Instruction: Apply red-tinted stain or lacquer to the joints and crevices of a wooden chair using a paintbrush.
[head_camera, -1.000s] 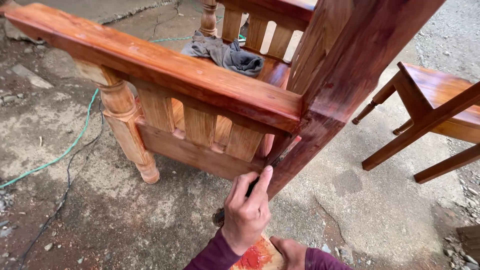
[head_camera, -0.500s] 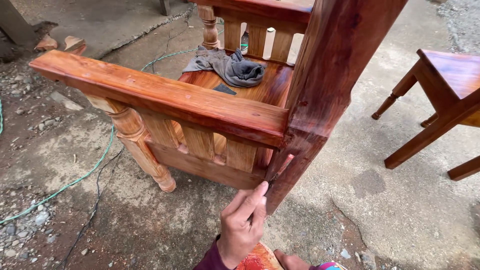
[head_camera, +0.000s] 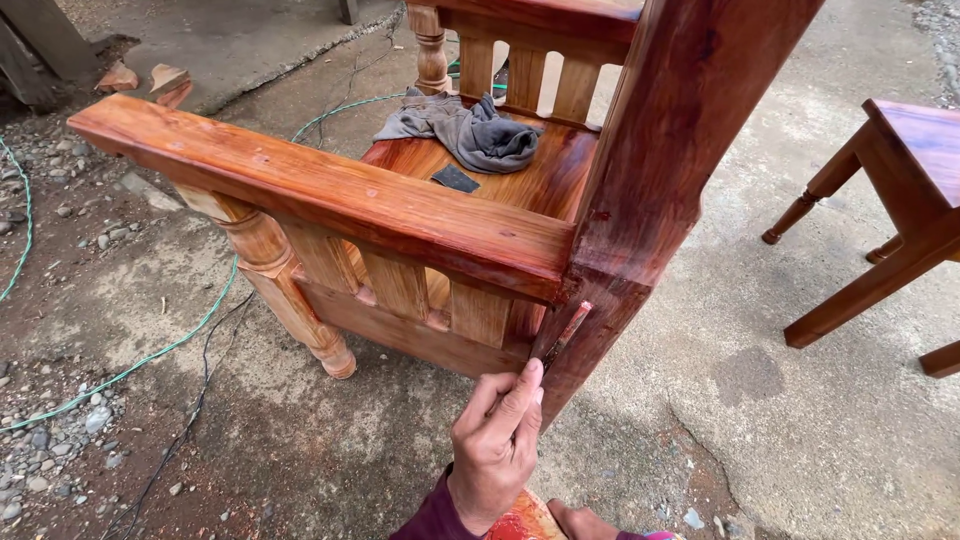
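Note:
My left hand grips a thin brush with a reddish tip. The tip touches the inner edge of the chair's rear post, just under the armrest. The wooden armchair is glossy red-brown with turned front legs and slatted sides. At the bottom edge my right hand is only partly visible, holding a red-stained container close below my left wrist.
A grey rag and a dark square of sandpaper lie on the chair seat. A second stained wooden piece stands at the right. Green hose and a black cable cross the gravel and concrete at the left.
My left hand has shifted right and slightly up, bringing the brush tip onto the post under the armrest. The view has tilted, showing more of the seat and rag.

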